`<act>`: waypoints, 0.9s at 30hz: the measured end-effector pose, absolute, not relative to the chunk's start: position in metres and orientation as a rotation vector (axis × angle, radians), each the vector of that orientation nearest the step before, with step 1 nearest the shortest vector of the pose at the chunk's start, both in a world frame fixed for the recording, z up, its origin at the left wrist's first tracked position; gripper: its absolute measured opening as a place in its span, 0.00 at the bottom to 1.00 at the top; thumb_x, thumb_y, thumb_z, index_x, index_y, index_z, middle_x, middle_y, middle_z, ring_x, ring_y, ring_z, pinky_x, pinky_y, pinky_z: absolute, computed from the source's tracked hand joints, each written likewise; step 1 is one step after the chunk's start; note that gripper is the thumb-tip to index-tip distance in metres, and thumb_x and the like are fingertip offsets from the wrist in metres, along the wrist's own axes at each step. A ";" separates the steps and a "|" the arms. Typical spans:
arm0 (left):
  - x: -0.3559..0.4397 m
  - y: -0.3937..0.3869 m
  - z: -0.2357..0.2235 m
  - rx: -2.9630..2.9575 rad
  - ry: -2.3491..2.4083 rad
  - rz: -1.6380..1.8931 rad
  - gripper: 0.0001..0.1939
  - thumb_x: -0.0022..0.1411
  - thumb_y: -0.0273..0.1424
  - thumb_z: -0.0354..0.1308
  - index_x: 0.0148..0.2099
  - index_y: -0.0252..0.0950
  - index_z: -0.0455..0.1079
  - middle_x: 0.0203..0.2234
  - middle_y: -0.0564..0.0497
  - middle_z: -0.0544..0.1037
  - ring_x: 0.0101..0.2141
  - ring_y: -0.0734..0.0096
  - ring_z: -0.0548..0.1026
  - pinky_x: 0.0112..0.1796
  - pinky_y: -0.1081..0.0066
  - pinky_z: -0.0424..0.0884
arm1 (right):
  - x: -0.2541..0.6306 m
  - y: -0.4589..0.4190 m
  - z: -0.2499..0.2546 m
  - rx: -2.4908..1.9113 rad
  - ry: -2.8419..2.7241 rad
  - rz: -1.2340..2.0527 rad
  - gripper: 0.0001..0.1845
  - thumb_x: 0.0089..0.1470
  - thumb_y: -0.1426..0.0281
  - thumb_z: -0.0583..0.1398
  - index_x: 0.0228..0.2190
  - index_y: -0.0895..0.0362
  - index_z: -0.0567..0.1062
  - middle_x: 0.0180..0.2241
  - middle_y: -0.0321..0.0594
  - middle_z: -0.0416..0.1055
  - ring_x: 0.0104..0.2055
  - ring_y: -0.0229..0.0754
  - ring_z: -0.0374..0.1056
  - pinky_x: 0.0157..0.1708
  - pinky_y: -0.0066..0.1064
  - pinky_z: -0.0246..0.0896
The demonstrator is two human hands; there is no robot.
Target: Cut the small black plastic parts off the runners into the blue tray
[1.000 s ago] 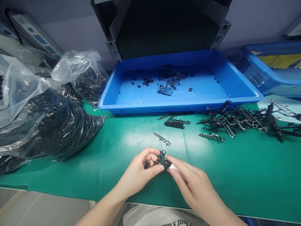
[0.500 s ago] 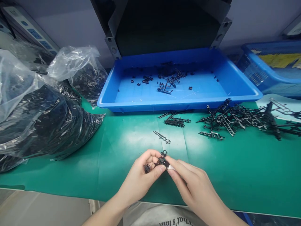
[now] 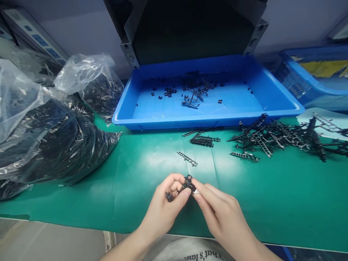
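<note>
Between both hands is a black plastic part [image 3: 188,180] with small rings at its top. My left hand [image 3: 163,203] pinches it between thumb and fingers, and another small black piece shows in that palm. My right hand [image 3: 221,206] pinches the part's right side with thumb and index finger; something small and white shows at those fingertips. Just beyond the hands, a flat black ladder-like strip [image 3: 187,158] lies on the green mat [image 3: 146,156]. Farther off, a few more black strips [image 3: 202,139] lie together near the tray.
A blue tray [image 3: 206,121] with scattered black pieces stands at the back. Clear bags [image 3: 67,141] of black parts fill the left side. A heap of black plastic frames [image 3: 285,136] lies on the right, before a blue basket [image 3: 307,76]. A power strip [image 3: 40,40] is at back left.
The black part has tilted slightly between my fingers, its rings now lower and closer to them. Both hands stay in nearly the same place; the surroundings look unchanged.
</note>
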State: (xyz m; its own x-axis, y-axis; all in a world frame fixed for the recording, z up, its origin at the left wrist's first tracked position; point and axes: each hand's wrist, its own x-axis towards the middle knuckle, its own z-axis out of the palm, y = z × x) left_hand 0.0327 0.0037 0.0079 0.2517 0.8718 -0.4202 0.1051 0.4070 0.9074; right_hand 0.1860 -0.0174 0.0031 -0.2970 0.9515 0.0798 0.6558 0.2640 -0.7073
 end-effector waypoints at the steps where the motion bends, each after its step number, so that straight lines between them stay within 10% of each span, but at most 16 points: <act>1: 0.034 0.003 0.008 1.022 1.218 0.676 0.08 0.58 0.36 0.53 0.35 0.36 0.61 0.19 0.59 0.55 0.21 0.77 0.52 0.24 0.76 0.52 | 0.186 -0.018 0.002 -1.451 -2.036 0.759 0.19 0.59 0.71 0.46 0.50 0.59 0.66 0.29 0.42 0.72 0.28 0.40 0.69 0.21 0.28 0.61; 11: 0.029 0.031 0.002 1.507 1.389 0.467 0.04 0.59 0.29 0.45 0.33 0.40 0.51 0.18 0.60 0.59 0.20 0.75 0.62 0.24 0.76 0.60 | 0.198 -0.017 0.000 -1.535 -1.905 0.943 0.18 0.59 0.69 0.45 0.46 0.54 0.67 0.36 0.40 0.75 0.33 0.40 0.72 0.29 0.30 0.68; 20: 0.035 0.089 -0.008 2.302 1.297 0.190 0.12 0.57 0.27 0.48 0.41 0.38 0.70 0.31 0.47 0.70 0.30 0.62 0.71 0.28 0.68 0.64 | 0.204 -0.020 0.001 -1.579 -1.868 1.008 0.18 0.59 0.68 0.44 0.45 0.54 0.68 0.32 0.38 0.75 0.30 0.40 0.71 0.27 0.31 0.67; 27: 0.034 0.054 0.008 1.679 1.206 0.419 0.10 0.60 0.33 0.47 0.31 0.37 0.68 0.27 0.51 0.74 0.27 0.71 0.69 0.29 0.73 0.63 | 0.211 -0.017 0.004 -1.540 -1.835 0.953 0.17 0.59 0.68 0.45 0.46 0.53 0.68 0.34 0.39 0.75 0.32 0.40 0.72 0.28 0.30 0.68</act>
State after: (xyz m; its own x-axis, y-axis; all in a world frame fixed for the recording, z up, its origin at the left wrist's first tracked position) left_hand 0.0340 0.0543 0.0078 0.4461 0.8589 -0.2517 0.5180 -0.0184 0.8552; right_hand 0.2108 -0.0165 0.0041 -0.1866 0.9820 -0.0273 0.5872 0.0892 -0.8045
